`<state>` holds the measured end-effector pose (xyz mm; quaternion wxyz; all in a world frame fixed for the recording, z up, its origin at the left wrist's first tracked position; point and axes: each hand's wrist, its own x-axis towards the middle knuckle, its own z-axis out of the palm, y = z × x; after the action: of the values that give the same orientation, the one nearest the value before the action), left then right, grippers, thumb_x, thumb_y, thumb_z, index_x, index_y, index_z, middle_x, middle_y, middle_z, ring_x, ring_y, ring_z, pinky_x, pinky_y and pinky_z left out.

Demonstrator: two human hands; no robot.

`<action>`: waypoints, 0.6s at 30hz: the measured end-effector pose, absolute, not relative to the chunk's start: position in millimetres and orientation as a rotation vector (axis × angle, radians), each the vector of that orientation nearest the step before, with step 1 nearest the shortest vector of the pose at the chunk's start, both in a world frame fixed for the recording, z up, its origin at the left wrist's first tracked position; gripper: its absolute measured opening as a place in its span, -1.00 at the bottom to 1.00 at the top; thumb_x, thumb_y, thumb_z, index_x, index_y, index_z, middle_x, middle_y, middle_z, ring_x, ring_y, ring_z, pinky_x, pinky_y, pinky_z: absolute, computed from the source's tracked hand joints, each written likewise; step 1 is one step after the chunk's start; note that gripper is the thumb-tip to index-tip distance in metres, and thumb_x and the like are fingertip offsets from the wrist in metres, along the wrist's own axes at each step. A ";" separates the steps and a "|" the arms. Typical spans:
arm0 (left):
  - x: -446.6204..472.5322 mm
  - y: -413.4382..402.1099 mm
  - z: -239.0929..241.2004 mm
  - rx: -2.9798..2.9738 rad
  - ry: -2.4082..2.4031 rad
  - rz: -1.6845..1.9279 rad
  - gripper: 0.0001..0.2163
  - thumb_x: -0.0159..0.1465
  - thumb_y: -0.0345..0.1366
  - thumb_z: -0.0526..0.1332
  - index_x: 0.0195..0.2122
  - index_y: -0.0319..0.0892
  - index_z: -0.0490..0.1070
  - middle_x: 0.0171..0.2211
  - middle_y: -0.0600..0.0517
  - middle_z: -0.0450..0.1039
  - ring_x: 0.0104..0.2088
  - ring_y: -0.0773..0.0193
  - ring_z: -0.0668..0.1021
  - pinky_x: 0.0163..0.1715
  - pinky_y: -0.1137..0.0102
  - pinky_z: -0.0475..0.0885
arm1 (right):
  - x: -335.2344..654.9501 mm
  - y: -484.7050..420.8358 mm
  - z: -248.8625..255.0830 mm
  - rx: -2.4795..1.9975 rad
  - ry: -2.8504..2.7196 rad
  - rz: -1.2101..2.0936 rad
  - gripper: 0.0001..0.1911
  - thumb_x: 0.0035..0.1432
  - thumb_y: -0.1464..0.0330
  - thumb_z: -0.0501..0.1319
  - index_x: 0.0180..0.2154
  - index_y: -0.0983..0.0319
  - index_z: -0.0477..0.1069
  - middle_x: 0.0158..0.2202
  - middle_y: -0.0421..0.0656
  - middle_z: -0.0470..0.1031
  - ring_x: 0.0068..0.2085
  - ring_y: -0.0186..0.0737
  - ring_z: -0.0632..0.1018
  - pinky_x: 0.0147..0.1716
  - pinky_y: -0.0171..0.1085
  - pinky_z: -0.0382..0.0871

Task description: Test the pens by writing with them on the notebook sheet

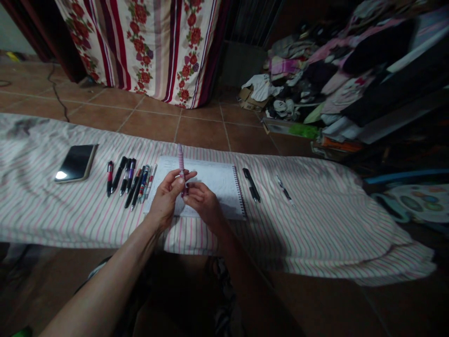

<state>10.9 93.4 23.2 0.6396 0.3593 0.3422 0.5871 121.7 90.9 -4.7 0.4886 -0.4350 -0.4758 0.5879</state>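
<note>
A pink pen (180, 159) stands nearly upright between my two hands, above a spiral notebook (217, 180). My left hand (169, 191) is closed on the pen's middle, thumb across it. At the pen's lower end, the fingers of my right hand (202, 200) pinch it. The notebook lies open on the striped cloth, its wire binding on the right and faint writing on the page. Several pens (133, 187) lie side by side left of the notebook. To its right rest a black pen (251, 185) and a thinner white-and-black pen (286, 193).
A dark-screened tablet or phone (77, 162) lies at the left of the striped cloth (315, 224). Beyond are a tiled floor (150, 119) and a floral curtain (140, 47). Piled clothes (315, 70) fill the back right, with a cardboard box (250, 99) beside them.
</note>
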 end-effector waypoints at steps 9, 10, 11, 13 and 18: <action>10.4 91.1 26.4 0.891 0.836 1.267 -0.73 0.15 -0.23 0.22 -0.12 -0.14 0.34 -0.14 -0.05 0.51 -0.42 0.36 0.51 -0.53 0.52 0.29 | 119.0 88.5 -14.6 -0.988 -1.104 1.453 -0.81 -0.08 0.37 0.24 -0.34 0.23 0.34 -0.43 -0.24 0.49 -0.37 -0.30 0.56 -0.37 -0.30 0.45; 9.9 90.7 27.3 0.897 0.836 1.258 -0.70 0.15 -0.24 0.22 -0.09 -0.15 0.34 -0.13 -0.06 0.50 -0.39 0.34 0.52 -0.50 0.50 0.30 | 119.1 87.7 -14.0 -0.987 -1.089 1.454 -0.81 -0.08 0.37 0.24 -0.33 0.23 0.34 -0.43 -0.24 0.50 -0.36 -0.30 0.56 -0.36 -0.30 0.45; 9.4 90.4 28.3 0.901 0.839 1.249 -0.67 0.15 -0.24 0.23 -0.06 -0.15 0.33 -0.12 -0.07 0.50 -0.35 0.31 0.52 -0.47 0.48 0.32 | 119.2 87.0 -13.0 -0.992 -1.073 1.454 -0.81 -0.09 0.37 0.24 -0.34 0.23 0.35 -0.43 -0.23 0.50 -0.36 -0.30 0.56 -0.36 -0.30 0.45; 8.8 90.1 30.4 0.901 0.846 1.239 -0.61 0.15 -0.23 0.22 0.01 -0.17 0.30 -0.08 -0.10 0.48 -0.27 0.24 0.53 -0.37 0.43 0.36 | 119.3 85.9 -10.7 -1.007 -1.049 1.462 -0.81 -0.10 0.37 0.25 -0.35 0.24 0.36 -0.44 -0.23 0.50 -0.36 -0.29 0.56 -0.36 -0.29 0.45; 6.6 93.6 32.7 0.903 0.852 1.336 -0.60 0.17 -0.22 0.21 0.03 -0.21 0.31 -0.12 -0.11 0.50 -0.04 0.20 0.46 -0.04 0.35 0.27 | 119.8 84.5 -7.8 -1.038 -1.046 1.502 -0.81 -0.12 0.36 0.27 -0.37 0.24 0.37 -0.46 -0.23 0.50 -0.38 -0.29 0.55 -0.34 -0.27 0.44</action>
<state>6.6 93.6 32.7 0.6121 0.3916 0.3695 0.5792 119.8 84.5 -7.8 0.4959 -0.4283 -0.4318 0.6198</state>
